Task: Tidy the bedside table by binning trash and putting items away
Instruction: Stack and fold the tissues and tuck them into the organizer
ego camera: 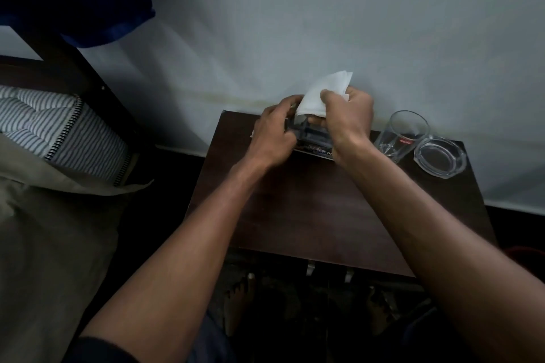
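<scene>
one table (309, 209) fills the middle of the frame, one bed (44, 200) the left. one glass (402, 134) and one ashtray (441, 158) stand at right of centre; the glass's red label is too blurred to read. my right hand (348, 118) pinches one tissue (321, 94) above centre. my left hand (277, 132) curls round one dark box (312, 138), mostly hidden, its print cut off.

The hands (312, 127) hide most of a dark object (314, 138) (label unreadable).
</scene>
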A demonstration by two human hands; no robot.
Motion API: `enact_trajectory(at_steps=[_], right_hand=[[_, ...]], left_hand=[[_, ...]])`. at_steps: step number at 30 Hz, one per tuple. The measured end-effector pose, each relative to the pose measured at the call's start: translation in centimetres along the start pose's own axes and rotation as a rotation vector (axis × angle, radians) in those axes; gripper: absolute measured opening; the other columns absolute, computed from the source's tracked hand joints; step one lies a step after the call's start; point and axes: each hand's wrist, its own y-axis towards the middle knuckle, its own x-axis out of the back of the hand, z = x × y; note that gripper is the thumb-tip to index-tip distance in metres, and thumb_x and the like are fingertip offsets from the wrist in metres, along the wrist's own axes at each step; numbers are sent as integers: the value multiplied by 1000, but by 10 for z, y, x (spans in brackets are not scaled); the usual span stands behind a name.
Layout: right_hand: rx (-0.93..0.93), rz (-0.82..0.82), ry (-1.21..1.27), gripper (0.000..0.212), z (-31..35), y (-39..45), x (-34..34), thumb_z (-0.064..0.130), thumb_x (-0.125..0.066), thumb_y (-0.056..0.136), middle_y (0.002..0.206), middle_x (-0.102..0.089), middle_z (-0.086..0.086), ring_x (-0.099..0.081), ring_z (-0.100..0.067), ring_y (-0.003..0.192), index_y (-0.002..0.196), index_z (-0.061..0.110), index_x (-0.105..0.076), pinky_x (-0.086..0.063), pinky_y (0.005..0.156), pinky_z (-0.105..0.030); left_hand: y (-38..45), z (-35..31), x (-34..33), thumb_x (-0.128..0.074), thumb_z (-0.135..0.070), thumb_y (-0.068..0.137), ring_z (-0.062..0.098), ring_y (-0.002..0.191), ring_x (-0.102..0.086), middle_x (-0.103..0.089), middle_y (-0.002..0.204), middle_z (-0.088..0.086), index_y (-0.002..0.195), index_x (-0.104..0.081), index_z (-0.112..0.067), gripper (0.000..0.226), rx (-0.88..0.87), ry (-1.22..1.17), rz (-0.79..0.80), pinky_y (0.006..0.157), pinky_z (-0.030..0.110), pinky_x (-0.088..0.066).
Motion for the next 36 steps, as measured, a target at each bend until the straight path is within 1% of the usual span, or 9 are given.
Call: enact_trajectory(at_steps=[5,11,14,17,23,27,30,33,36], right_hand=[[-25,-9,-25,14,-6,4,1,10,-64,91,92,-82,-15,-81,-36,87,83,14,-75,-68,71,-51],[-140,89,90,24,-6,9,1,4,-53,104,96,-75,-8,-77,-30,88,89,17,-65,-69,71,-38],[-164,101,31,19,-11,15,0,6,-52,104,102,-76,-9,-78,-31,96,96,16,-66,-69,77,-41],[-125,107,-95,19,-12,18,1,9,-53,102,104,-77,-12,-77,-29,87,91,19,-65,-66,69,-38],[-67,183,-192,10,-16,17,2,9,-67,95,100,-80,-13,-78,-22,73,102,12,-73,-62,61,-29],[36,74,-227,22,-22,16,0,18,-81,76,90,-81,-3,-81,-19,76,98,16,-76,-69,73,-45],[59,55,-246,29,-21,16,0,20,-83,73,87,-80,0,-80,-19,77,100,18,-75,-68,72,-43],[10,134,-295,22,-22,16,1,8,-82,74,86,-81,-4,-81,-20,79,93,17,-77,-69,72,-42],[7,130,-342,22,-24,18,2,6,-81,70,82,-81,-4,-81,-20,78,91,14,-79,-69,73,-46]], left_hand=[[-2,-7,-1,-41,-16,70,30,130,-65,-69,140,4,142,-44,-42,76,46,-6,31,107,47,-54],[-3,-14,-2,-44,-14,72,31,126,-65,-70,135,9,146,-59,-22,76,37,65,-67,108,46,-53],[-3,-19,-1,-50,-6,77,27,127,-64,-72,133,8,141,-66,-18,67,16,64,-163,107,33,-52],[-3,-20,0,-53,6,82,20,123,-67,-73,134,3,143,-64,-17,66,45,20,-130,96,21,-48],[-4,-19,-3,-53,-8,73,20,118,-68,-72,135,0,150,-57,-22,78,11,-6,-37,100,38,-58],[-3,-18,-5,-57,4,81,24,129,-62,-66,142,7,149,-56,-14,69,26,-19,-73,105,40,-56],[2,-14,-6,-63,-3,82,26,141,-53,-57,153,7,156,-47,-14,77,57,12,-107,113,46,-50],[2,-15,-7,-61,-14,78,27,135,-57,-61,148,8,152,-51,-15,75,49,21,-117,108,45,-53],[1,-22,-8,-63,-4,82,28,129,-62,-65,140,10,147,-56,-12,66,30,8,-118,104,44,-55]])
